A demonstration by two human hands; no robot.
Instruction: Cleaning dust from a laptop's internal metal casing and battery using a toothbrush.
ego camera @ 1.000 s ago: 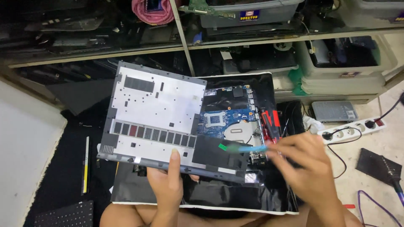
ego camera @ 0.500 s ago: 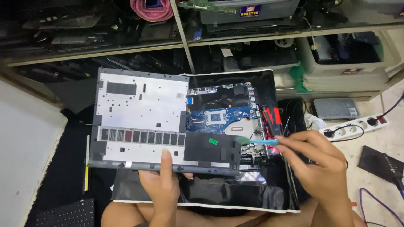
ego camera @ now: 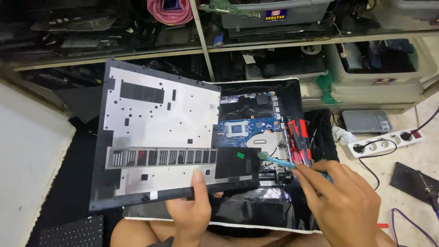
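My left hand (ego camera: pixel 192 208) grips the near edge of a laptop's bottom cover (ego camera: pixel 155 132), a dark panel lined with silver foil and a row of vent slots, lifted and tilted off the machine. Under it, to the right, lies the opened laptop with its blue motherboard (ego camera: pixel 249 126) exposed. My right hand (ego camera: pixel 345 208) holds a thin teal pry tool (ego camera: pixel 276 161) whose tip rests near the board's lower edge. Two red-handled screwdrivers (ego camera: pixel 297 139) lie along the laptop's right side, just above my right hand.
The laptop rests on a black mat with a white border (ego camera: pixel 256 215). A white power strip (ego camera: pixel 384 142) and a grey box (ego camera: pixel 366 121) sit on the floor at right. Cluttered shelves (ego camera: pixel 256 43) run along the back. A white panel (ego camera: pixel 27 160) stands at left; a keyboard (ego camera: pixel 71 233) lies bottom left.
The bottom cover has swung further left and risen, uncovering more of the motherboard. My right hand with the teal tool has stayed near the board's lower right edge.
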